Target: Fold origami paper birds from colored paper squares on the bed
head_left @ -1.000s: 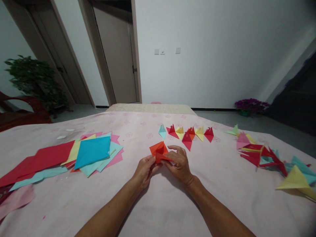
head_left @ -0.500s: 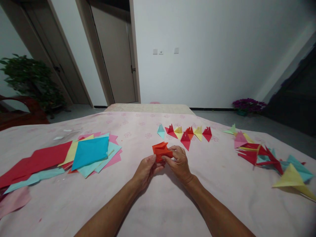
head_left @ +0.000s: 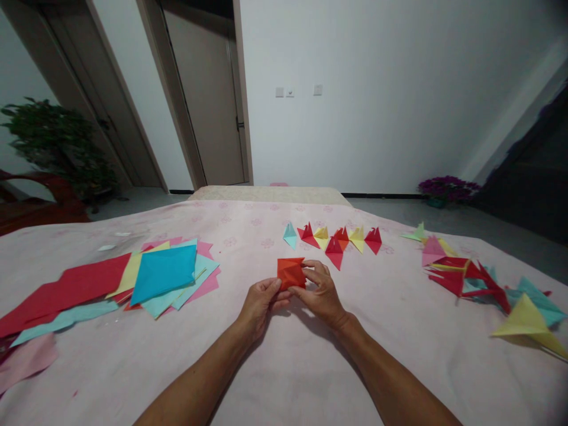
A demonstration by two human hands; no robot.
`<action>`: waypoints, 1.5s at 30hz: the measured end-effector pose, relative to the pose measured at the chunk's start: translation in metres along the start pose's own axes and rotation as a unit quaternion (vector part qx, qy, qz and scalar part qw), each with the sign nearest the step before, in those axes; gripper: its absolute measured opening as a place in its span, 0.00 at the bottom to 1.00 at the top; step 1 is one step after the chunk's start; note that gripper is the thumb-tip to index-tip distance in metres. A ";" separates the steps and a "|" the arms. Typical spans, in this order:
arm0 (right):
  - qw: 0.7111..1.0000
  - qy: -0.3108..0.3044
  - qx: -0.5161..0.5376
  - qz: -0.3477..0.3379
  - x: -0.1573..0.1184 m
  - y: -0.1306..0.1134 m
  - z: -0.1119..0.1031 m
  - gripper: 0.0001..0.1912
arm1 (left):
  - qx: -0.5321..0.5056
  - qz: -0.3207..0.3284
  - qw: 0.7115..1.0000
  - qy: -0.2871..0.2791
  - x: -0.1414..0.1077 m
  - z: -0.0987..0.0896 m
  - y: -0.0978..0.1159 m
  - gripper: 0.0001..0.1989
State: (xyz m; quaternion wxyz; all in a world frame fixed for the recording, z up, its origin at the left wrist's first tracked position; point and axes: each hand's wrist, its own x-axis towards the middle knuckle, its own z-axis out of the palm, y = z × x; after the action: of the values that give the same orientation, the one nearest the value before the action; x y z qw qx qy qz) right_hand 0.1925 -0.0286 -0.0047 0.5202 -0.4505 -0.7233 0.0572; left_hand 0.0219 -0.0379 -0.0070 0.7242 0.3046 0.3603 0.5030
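A small piece of folded orange origami paper is held between both hands above the table, its face now a nearly flat square with crease lines. My left hand pinches its lower left corner between thumb and fingers. At its right side, my right hand grips the edge, thumb along the bottom and fingers at the upper right. Just beyond the hands stand several small folded paper cranes in red, yellow, orange and light blue.
A pile of coloured paper sheets lies at the left, with red sheets beside it. More folded paper shapes, including a yellow one, are heaped at the right. A pink patterned cloth covers the table.
The orange paper has gone from a partly opened, raised fold to a flatter square. Both hands stay around it, with only slight finger movement.
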 end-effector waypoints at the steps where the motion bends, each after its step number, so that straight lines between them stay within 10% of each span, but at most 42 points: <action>1: 1.000 -0.002 0.009 0.004 0.000 0.001 0.000 0.14 | -0.004 -0.001 1.000 0.006 0.000 0.000 0.001 0.15; 21: 0.973 0.054 0.092 0.204 0.008 -0.009 0.004 0.22 | 0.114 0.129 0.982 0.075 0.001 0.000 -0.007 0.19; 31: 0.867 0.033 0.350 0.354 0.009 -0.004 0.010 0.41 | 0.138 0.124 0.982 0.044 -0.004 0.004 -0.008 0.18; 45: 0.882 0.013 0.361 0.303 0.005 -0.021 0.016 0.35 | 0.099 0.141 0.983 0.061 -0.003 0.007 -0.005 0.17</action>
State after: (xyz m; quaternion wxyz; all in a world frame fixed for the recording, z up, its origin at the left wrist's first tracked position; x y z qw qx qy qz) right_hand 0.1668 -0.0314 0.0036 0.6135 -0.4298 -0.4735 0.4633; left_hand 0.0295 -0.0427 -0.0063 0.5891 0.3914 0.4051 0.5793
